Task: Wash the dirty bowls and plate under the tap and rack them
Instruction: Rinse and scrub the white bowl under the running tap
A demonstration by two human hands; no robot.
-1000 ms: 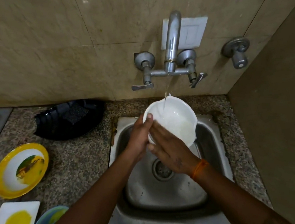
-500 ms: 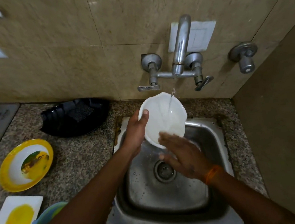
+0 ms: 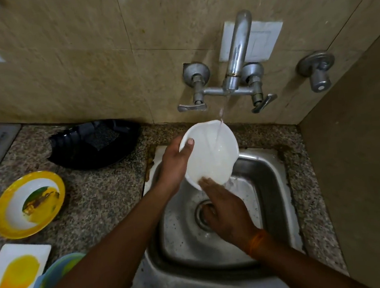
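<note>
A speckled granite counter point(image 3: 101, 197) runs along the tiled wall, and a steel sink point(image 3: 268, 183) is sunk into its right end, against the back edge. Above the sink's back rim a wall tap point(image 3: 237, 54) lets a thin stream of water point(image 3: 219, 132) fall onto the far rim of a white bowl point(image 3: 210, 155), which is held tilted over the basin's back-left corner with its hollow facing the camera. At the counter's back edge, left of the sink, lies a black ribbed tray point(image 3: 79, 151) with a dark scrub pad point(image 3: 102, 134) in it. Nearer the counter's left edge sits a yellow-rimmed bowl point(image 3: 29, 204) smeared with yellow and green residue. At the front-left corner lies a white rectangular plate point(image 3: 16, 276) with a yellow stain, and a blue bowl point(image 3: 55, 272) overlaps its right side, partly hidden by the left forearm. The left hand point(image 3: 175, 165) grips the white bowl, thumb curled over the rim and fingers behind it. The right hand point(image 3: 227, 211), its wrist banded with orange thread, has its fingers straight, their tips touching the bowl's near rim above the drain point(image 3: 202, 214).
</note>
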